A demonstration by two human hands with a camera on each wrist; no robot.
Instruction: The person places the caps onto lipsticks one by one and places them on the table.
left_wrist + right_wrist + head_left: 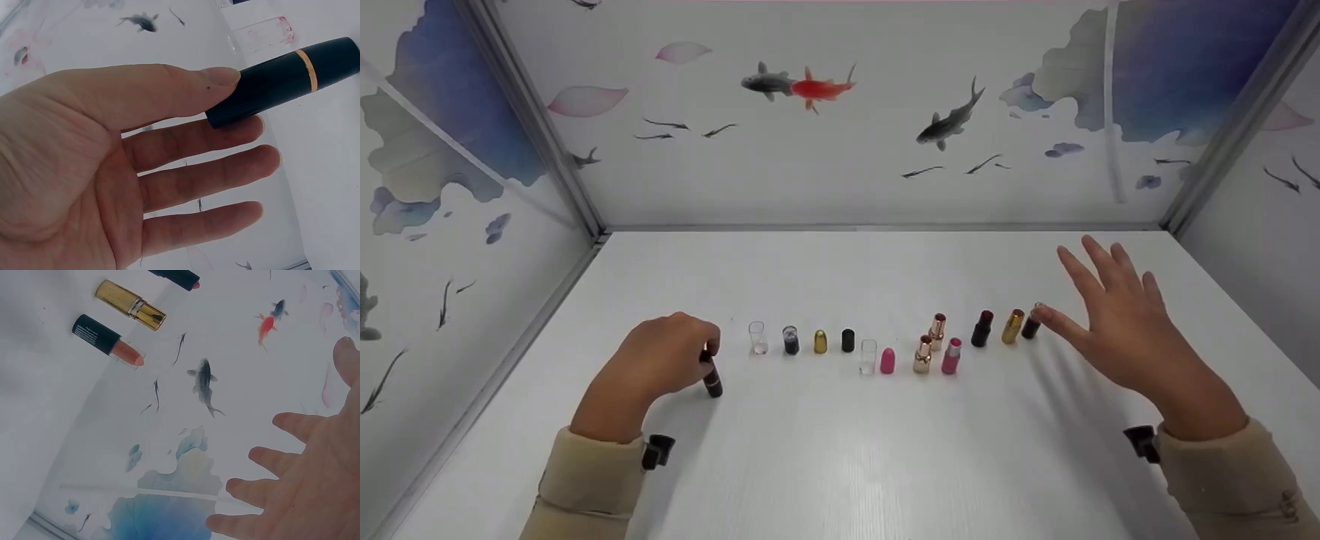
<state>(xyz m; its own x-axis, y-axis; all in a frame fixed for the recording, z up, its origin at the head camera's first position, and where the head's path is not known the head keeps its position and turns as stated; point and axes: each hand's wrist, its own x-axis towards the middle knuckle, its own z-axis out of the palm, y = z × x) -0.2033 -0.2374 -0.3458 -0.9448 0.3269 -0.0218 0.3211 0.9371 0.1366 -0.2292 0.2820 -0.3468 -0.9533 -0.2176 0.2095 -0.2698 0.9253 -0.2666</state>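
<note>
My left hand (pixel 664 352) pinches a black lipstick tube (pixel 712 379) with a thin gold band. In the left wrist view the thumb presses the end of the lipstick tube (pixel 281 73) against the index finger, while the other fingers lie extended. At the right, my right hand (pixel 1125 322) is held over the table with spread fingers and nothing in its grasp. Its thumb is nearest a dark lipstick (pixel 1030 327) at the row's end. The right wrist view shows that uncapped lipstick (pixel 95 334) with an orange-brown bullet, beside a gold lipstick (pixel 121 299).
Caps stand between the hands: a clear cap (pixel 757 339), a dark cap (pixel 790 341), a gold cap (pixel 820 343), a black cap (pixel 847 340), another clear cap (pixel 868 358) and a pink cap (pixel 888 361). Further right are several lipsticks, including a pink lipstick (pixel 952 357) and a black lipstick (pixel 982 331).
</note>
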